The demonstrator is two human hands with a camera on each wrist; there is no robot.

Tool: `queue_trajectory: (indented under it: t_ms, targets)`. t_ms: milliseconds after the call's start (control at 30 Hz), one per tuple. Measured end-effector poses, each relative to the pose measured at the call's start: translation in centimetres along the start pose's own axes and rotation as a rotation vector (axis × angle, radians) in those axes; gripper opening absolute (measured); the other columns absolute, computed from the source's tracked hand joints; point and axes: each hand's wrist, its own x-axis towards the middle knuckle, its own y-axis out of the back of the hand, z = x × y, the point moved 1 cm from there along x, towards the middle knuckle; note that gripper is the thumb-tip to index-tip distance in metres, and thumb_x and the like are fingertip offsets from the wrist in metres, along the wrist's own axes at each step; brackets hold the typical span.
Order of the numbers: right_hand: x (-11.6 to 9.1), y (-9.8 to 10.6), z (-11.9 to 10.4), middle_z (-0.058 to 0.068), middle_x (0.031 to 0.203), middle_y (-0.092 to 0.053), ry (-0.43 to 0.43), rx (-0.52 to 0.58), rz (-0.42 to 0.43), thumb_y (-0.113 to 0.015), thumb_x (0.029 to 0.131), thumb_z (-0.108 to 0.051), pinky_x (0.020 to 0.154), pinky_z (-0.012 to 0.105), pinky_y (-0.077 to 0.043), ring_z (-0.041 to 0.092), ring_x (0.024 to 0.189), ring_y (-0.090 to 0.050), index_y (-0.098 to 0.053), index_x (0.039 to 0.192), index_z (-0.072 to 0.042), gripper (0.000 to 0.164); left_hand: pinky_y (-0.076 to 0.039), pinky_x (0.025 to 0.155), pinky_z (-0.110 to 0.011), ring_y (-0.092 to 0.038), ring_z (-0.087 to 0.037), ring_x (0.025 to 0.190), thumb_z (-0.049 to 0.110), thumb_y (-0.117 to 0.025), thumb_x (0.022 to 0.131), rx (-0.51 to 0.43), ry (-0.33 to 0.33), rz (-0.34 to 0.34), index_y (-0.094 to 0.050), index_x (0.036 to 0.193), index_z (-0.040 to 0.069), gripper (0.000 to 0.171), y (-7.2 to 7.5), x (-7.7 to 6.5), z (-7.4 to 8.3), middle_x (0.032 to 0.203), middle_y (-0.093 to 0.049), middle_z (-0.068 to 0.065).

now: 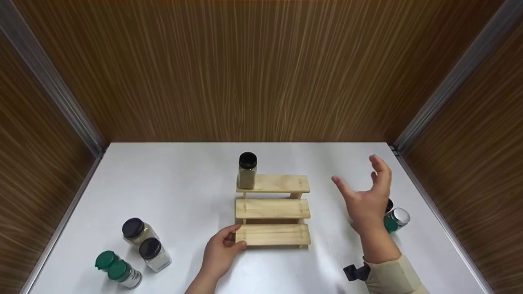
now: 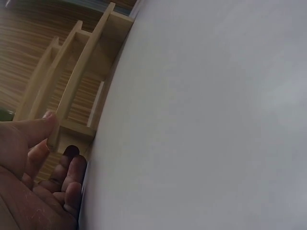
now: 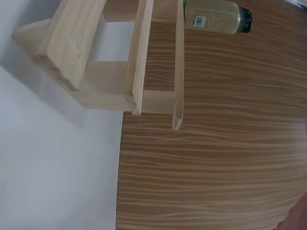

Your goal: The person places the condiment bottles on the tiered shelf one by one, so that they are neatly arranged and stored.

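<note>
A three-step wooden rack (image 1: 273,209) stands in the middle of the white table. My left hand (image 1: 217,254) grips the left end of its lowest step; in the left wrist view the thumb (image 2: 36,129) lies against the board's edge, with the other fingers curled below. On the top step's left end, a glass spice jar (image 1: 247,176) with a black lid and pale contents stands upright. To the right of the rack my right hand (image 1: 367,200) is raised, thumb and fingers spread apart, holding nothing. Only a sliver of that hand shows in the right wrist view.
At the left stand two black-lidded spice jars (image 1: 157,256) and two green-lidded shakers (image 1: 130,277). Beyond my right wrist sit a silver-lidded jar (image 1: 401,216), a green-lidded one (image 1: 390,224) and a black-lidded one, partly hidden. Wood-grain panels (image 1: 261,73) wall the table's back and sides.
</note>
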Motion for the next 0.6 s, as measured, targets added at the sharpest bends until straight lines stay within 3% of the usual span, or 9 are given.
queue_trajectory:
  t_ms: [233,600]
  targets:
    - [0.2,1.8,0.8,0.007,0.159,-0.041,-0.066,-0.018,0.04,-0.096,0.08,-0.013,0.124,0.03,-0.027,0.018,0.149,-0.036,-0.037,0.157,-0.005,0.097,-0.056,0.087,-0.032,-0.064,-0.019,0.098,0.011,-0.086,0.088,-0.004,0.003,0.015,-0.067,0.137,0.003,0.054,-0.1,0.1,-0.1,0.107,-0.068,-0.005]
    - [0.7,5.6,4.2,0.005,0.161,-0.042,-0.181,-0.022,0.084,-0.09,0.083,-0.006,0.124,0.025,-0.02,0.019,0.152,-0.033,-0.035,0.158,-0.006,0.092,-0.056,0.086,-0.031,-0.064,-0.019,0.096,0.011,-0.085,0.088,-0.019,-0.003,0.0,-0.066,0.139,0.003,0.055,-0.5,0.1,0.2,0.107,-0.067,-0.006]
